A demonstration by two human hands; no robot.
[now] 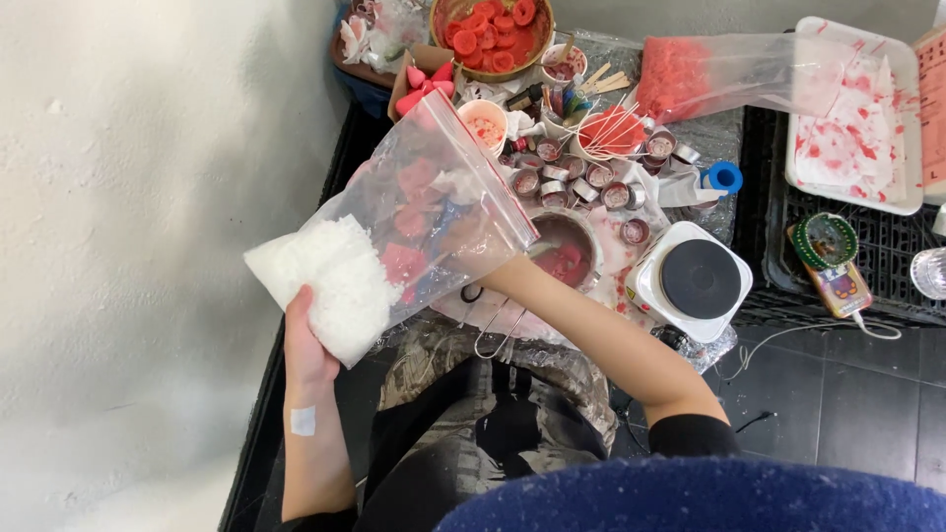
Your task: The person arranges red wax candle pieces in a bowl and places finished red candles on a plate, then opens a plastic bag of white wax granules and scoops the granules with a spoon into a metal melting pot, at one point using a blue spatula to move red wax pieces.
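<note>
My left hand point(307, 347) holds up the bottom of a clear zip bag point(414, 197) tilted on its side. White flakes point(330, 276) fill the bag's lower end. My right hand point(471, 254) reaches inside the bag's open mouth, seen blurred through the plastic, and what it holds cannot be made out. Just past the bag's mouth sits a small metal pot point(570, 248) with red wax in it.
A white hot plate point(695, 281) stands right of the pot. Several small tins point(591, 182), cups with sticks point(611, 128), a bowl of red wax pieces point(493, 34), a red-stained bag point(709, 74) and a white tray point(857, 118) crowd the far side. A wall is at left.
</note>
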